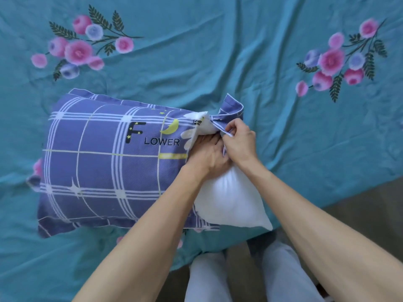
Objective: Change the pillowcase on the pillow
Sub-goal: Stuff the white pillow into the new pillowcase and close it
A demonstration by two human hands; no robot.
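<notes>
A purple plaid pillowcase (pixel 104 162) printed with "FLOWER" and a yellow moon covers most of a white pillow (pixel 229 201) on the bed. The pillow's right end bulges bare out of the case's open end, its near corner pointing toward me. My left hand (pixel 207 155) lies on the bare pillow at the opening, fingers partly tucked under the fabric edge. My right hand (pixel 238 141) pinches the purple hem of the case just above the left hand. A bunched flap of the case (pixel 231 107) sticks up behind my right hand.
A teal bedsheet (pixel 218 51) with pink and blue flower prints covers the bed. The bed's near edge runs diagonally at the lower right, with brown floor (pixel 370 203) beyond. My legs in pale trousers (pixel 209 280) stand against that edge.
</notes>
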